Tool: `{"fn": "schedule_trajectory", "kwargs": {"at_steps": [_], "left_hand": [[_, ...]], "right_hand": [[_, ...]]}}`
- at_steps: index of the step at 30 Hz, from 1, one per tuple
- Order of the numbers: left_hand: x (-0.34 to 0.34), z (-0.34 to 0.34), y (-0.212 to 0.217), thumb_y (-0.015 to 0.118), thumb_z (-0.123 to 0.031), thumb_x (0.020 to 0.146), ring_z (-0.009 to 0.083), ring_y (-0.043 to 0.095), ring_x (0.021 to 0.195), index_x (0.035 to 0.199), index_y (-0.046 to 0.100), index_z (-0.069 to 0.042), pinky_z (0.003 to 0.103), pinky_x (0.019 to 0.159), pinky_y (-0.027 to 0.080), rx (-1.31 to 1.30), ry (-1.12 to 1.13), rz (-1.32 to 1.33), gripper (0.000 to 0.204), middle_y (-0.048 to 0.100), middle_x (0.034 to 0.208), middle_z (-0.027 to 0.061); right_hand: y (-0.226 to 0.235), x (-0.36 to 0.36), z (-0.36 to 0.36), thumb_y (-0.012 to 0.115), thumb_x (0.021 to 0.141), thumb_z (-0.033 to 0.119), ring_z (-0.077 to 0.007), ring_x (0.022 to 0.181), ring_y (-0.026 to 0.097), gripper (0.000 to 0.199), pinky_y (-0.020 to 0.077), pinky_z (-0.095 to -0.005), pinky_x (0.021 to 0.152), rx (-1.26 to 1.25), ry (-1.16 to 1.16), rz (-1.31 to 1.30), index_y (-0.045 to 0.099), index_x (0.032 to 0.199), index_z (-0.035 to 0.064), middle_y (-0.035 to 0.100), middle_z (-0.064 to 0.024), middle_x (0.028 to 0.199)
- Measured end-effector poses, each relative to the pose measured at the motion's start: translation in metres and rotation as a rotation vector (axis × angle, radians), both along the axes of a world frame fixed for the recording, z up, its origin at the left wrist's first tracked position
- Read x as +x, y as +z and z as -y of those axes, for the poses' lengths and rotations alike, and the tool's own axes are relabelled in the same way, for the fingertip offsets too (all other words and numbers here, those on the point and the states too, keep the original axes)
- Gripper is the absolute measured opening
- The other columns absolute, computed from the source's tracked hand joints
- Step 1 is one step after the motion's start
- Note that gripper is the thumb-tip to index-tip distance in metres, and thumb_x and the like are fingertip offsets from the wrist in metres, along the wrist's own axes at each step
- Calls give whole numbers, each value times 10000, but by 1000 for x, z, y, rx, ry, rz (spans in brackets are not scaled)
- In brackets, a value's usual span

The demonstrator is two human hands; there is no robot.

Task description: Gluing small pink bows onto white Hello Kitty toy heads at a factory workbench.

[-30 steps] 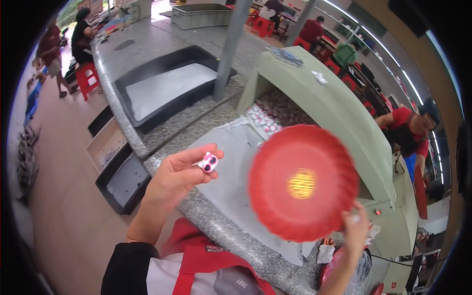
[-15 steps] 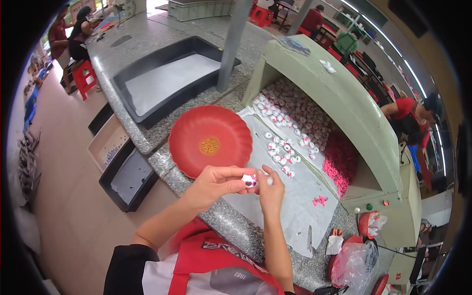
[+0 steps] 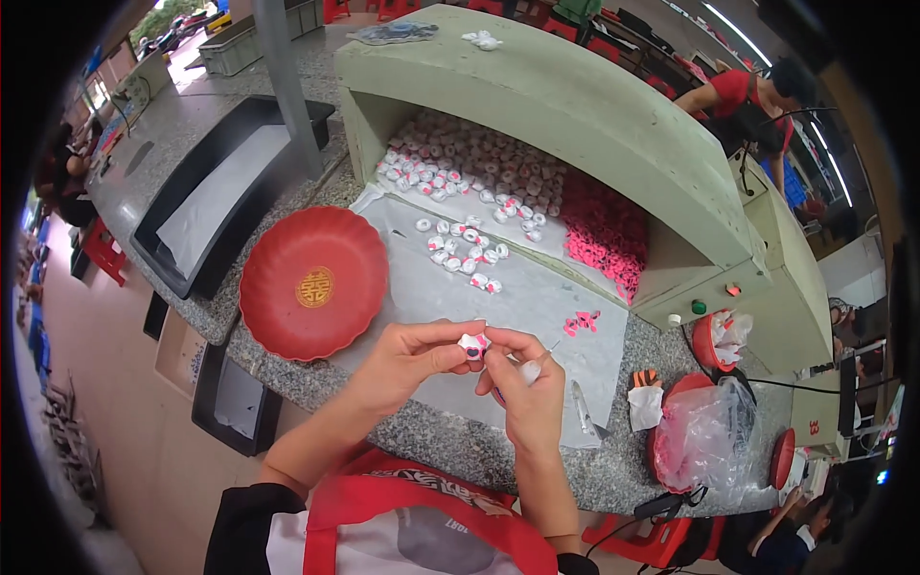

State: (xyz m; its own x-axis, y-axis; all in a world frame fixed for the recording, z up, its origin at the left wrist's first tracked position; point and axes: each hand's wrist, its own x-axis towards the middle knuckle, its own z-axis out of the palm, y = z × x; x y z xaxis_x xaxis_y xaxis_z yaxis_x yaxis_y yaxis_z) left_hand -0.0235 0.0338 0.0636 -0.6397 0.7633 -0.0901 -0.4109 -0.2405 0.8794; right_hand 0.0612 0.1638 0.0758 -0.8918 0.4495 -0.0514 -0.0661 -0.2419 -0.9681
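Right of the scalloped red bowl (image 3: 314, 285), the left hand (image 3: 410, 366) and the right hand (image 3: 528, 393) together pinch a white-and-pink figurine (image 3: 471, 346), the latter also holding a white tool (image 3: 530, 372): apparently a positioning step, whose next move calls for a steady, fine grip.

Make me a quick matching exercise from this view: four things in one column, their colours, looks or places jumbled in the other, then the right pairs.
Things
1. Big bowl
2. Big bag
3. Hood
4. Small held piece

Colours, looks and places
A. Clear plastic, toward the right of the counter
B. White, with pink and black marks
C. Red, with a gold emblem
D. Pale green and arched

Right pairs
1-C, 2-A, 3-D, 4-B
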Motion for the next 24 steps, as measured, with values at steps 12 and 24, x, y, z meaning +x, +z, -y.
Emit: {"fn": "schedule_trajectory", "kwargs": {"at_steps": [12, 24], "left_hand": [[3, -16, -6, 547, -28, 820, 202, 601, 866, 1139, 504, 45, 283, 782, 488, 62, -20, 42, 330, 592, 988, 140], [6, -18, -11, 560, -13, 805, 214, 599, 897, 1141, 500, 37, 273, 783, 495, 90, -70, 242, 344, 591, 1009, 131]], "right_hand": [[-86, -1, -37, 572, 799, 155, -179, 738, 543, 186, 426, -289, 606, 928, -313, 58, 595, 952, 52, 536, -59, 818], [-84, 29, -46, 670, 707, 188, -233, 806, 540, 330, 452, -344, 647, 1098, -328, 289, 583, 981, 25, 537, -103, 882]]}}
